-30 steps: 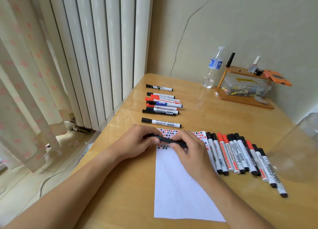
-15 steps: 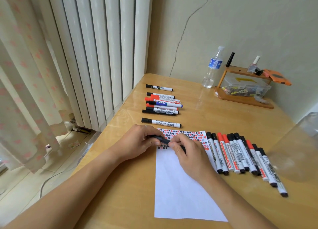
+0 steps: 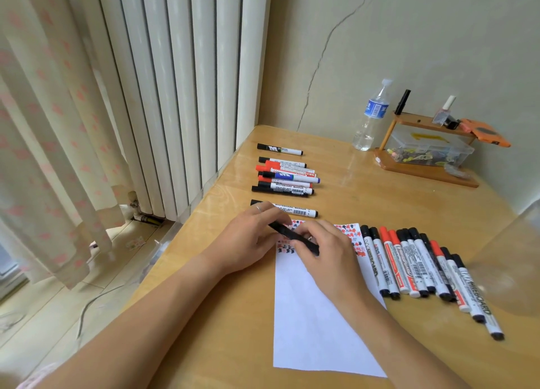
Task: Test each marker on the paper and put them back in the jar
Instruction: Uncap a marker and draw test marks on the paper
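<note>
While hands cap — bottle, rack behind

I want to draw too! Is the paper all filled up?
No. The paper has red and black marks only along its far end; the rest is blank white.

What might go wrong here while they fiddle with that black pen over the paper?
The black marker, gripped by the left hand and right hand, could stain skin if uncapped. An arm could sweep the row of red- and black-capped markers beside the white paper sheet toward the clear jar.
</note>
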A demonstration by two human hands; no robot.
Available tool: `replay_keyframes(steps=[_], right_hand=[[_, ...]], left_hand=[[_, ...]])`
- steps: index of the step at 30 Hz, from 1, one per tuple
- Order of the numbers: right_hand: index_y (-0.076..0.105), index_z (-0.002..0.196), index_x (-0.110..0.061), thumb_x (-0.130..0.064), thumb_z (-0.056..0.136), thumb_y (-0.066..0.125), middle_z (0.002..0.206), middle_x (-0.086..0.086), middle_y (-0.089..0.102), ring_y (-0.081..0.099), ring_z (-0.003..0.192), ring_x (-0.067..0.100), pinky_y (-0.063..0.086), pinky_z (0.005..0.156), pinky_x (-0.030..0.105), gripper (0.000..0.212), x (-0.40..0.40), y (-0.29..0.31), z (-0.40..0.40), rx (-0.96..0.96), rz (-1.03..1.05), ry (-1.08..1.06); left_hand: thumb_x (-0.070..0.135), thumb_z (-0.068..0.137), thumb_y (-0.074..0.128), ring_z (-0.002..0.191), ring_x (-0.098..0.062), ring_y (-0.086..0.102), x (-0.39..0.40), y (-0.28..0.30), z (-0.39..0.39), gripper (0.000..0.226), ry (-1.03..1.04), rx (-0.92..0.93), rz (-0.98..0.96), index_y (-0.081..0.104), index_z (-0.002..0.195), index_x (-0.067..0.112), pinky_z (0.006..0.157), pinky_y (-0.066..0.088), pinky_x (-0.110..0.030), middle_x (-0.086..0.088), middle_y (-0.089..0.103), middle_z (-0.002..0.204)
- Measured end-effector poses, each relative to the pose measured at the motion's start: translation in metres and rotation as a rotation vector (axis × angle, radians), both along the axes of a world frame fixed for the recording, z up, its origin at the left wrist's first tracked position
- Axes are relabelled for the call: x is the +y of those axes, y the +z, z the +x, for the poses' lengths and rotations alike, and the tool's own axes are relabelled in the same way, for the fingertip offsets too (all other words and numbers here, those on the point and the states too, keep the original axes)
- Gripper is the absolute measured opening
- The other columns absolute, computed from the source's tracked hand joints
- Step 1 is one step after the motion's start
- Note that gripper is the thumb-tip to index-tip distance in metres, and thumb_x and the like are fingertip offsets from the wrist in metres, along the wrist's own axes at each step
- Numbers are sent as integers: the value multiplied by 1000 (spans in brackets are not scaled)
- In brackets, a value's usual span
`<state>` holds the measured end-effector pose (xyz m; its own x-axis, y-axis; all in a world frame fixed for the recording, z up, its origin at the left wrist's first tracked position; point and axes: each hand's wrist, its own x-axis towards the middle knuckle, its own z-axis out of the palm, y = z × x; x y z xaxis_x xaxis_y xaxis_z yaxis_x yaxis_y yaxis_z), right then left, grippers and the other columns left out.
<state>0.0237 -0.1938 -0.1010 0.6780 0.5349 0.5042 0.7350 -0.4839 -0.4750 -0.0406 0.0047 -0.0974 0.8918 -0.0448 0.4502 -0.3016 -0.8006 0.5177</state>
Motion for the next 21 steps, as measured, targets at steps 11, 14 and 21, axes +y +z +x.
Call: replay_keyframes(steps=[11, 14, 21], right_hand=[[63, 88, -23, -24, 87, 74, 82, -12, 50, 53, 78, 15, 50, 69, 43, 11, -30, 18, -13, 63, -64, -105], [63, 88, -21, -22, 87, 72, 79, -14, 49, 53, 79, 16, 48, 70, 42, 9, -64, 24, -30, 47, -64, -141], [59, 85, -20, -21, 85, 72, 79, -13, 50, 51, 72, 14, 50, 68, 41, 13, -171, 25, -79, -1, -46, -326]], left_hand=[[21, 95, 67, 114, -30, 57, -32, 15, -3, 54, 135, 70, 258, 46, 144, 17, 93, 50, -43, -7, 48, 140], [18, 93, 66, 114, -31, 56, -63, 19, -11, 53, 105, 40, 271, 48, 142, 16, 92, 48, -45, -9, 49, 138], [14, 90, 65, 122, -34, 54, -170, 19, -22, 49, -12, -58, 297, 53, 137, 13, 95, 44, -47, -11, 52, 137]])
